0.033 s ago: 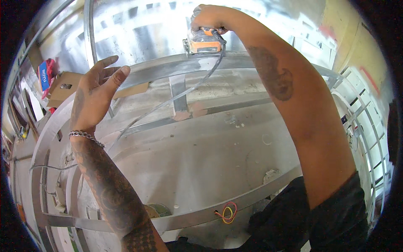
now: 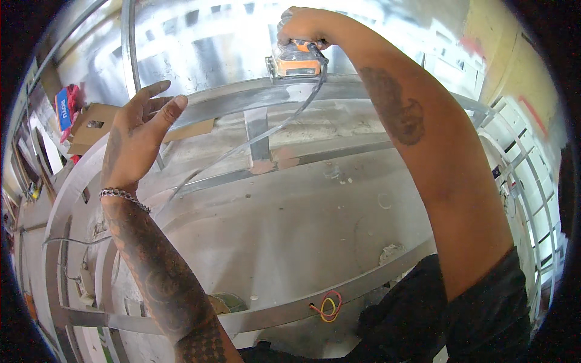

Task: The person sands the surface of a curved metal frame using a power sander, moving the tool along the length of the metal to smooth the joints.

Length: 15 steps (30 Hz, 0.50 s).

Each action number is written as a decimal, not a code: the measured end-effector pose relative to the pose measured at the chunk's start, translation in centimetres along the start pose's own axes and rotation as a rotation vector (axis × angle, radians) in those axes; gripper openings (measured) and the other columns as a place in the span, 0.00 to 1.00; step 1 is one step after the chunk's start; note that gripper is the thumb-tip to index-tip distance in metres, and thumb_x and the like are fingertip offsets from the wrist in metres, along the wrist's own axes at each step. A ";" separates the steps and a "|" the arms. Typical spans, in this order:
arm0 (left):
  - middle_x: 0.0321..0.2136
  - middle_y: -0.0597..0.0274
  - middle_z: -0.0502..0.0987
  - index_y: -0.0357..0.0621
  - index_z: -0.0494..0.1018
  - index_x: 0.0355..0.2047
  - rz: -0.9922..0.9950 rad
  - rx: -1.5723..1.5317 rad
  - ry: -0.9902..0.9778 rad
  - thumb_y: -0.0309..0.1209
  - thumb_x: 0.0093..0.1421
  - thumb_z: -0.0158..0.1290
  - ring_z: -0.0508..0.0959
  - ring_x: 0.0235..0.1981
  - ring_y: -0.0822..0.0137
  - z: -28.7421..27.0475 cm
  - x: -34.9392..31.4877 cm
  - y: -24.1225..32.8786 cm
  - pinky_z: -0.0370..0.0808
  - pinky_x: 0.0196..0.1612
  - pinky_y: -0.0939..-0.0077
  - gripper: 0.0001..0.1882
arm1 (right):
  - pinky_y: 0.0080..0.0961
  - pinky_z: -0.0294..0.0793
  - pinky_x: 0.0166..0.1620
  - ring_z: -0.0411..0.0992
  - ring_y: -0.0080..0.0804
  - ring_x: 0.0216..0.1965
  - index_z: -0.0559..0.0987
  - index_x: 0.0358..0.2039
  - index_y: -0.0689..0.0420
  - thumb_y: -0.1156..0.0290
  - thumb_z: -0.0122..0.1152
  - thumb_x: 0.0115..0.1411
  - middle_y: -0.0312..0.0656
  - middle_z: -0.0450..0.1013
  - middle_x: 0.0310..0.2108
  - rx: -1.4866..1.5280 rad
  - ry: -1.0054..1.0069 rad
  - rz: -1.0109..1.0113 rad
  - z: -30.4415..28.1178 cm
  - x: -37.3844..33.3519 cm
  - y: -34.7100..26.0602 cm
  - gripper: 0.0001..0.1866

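My right hand (image 2: 304,25) is wrapped over the top of an orange and grey electric sander (image 2: 296,62) at the far side. The sander rests on the far curved bar of a grey metal frame (image 2: 224,101). From the tool a grey power cord (image 2: 248,142) hangs down and runs left across the frame. My left hand (image 2: 142,124) is raised near the frame's left curve, its fingers apart and nothing in them. A chain bracelet circles that wrist.
Behind my left hand lies an opened cardboard box (image 2: 92,127) beside a blue and red package (image 2: 63,109). Red and yellow wires (image 2: 328,307) stick out of the near bar. An upright metal post (image 2: 129,48) stands at far left. White slatted panels (image 2: 526,151) line the right.
The sander and my right hand have shifted very slightly to the right along the bar. My left hand stays in place.
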<state>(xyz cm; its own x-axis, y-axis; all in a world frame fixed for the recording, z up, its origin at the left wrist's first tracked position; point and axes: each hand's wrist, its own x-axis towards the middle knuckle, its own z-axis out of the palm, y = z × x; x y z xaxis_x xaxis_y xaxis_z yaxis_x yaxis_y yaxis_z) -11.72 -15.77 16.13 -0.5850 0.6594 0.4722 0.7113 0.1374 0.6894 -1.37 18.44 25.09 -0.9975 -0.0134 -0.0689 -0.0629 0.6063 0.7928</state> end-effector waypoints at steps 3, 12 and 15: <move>0.52 0.46 0.78 0.39 0.71 0.61 -0.012 0.009 0.000 0.50 0.63 0.59 0.76 0.55 0.58 -0.2 -0.1 -0.1 0.68 0.61 0.64 0.33 | 0.42 0.78 0.48 0.80 0.39 0.42 0.85 0.43 0.50 0.68 0.65 0.56 0.49 0.80 0.41 0.683 -0.260 0.473 -1.8 -1.1 -0.8 0.14; 0.52 0.43 0.78 0.38 0.69 0.61 -0.017 -0.030 -0.021 0.50 0.63 0.58 0.76 0.57 0.56 0.1 -0.1 0.0 0.67 0.62 0.64 0.35 | 0.35 0.68 0.26 0.66 0.33 0.22 0.66 0.65 0.48 0.59 0.65 0.44 0.44 0.71 0.29 1.100 0.081 0.950 -0.5 -3.7 -1.2 0.44; 0.52 0.42 0.77 0.37 0.69 0.61 0.000 -0.036 -0.032 0.51 0.62 0.58 0.75 0.57 0.55 0.0 0.0 -0.1 0.67 0.62 0.63 0.35 | 0.35 0.68 0.26 0.66 0.34 0.22 0.67 0.64 0.47 0.59 0.65 0.44 0.45 0.72 0.31 1.072 0.152 0.964 -0.4 -3.6 -1.5 0.43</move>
<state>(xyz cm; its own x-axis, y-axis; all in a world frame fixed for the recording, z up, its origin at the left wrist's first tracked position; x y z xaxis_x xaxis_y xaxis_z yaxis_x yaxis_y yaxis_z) -11.80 -15.80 16.08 -0.5719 0.6828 0.4547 0.6963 0.1109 0.7091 2.30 17.32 24.41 -0.6354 0.6947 0.3372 0.6072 0.7192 -0.3376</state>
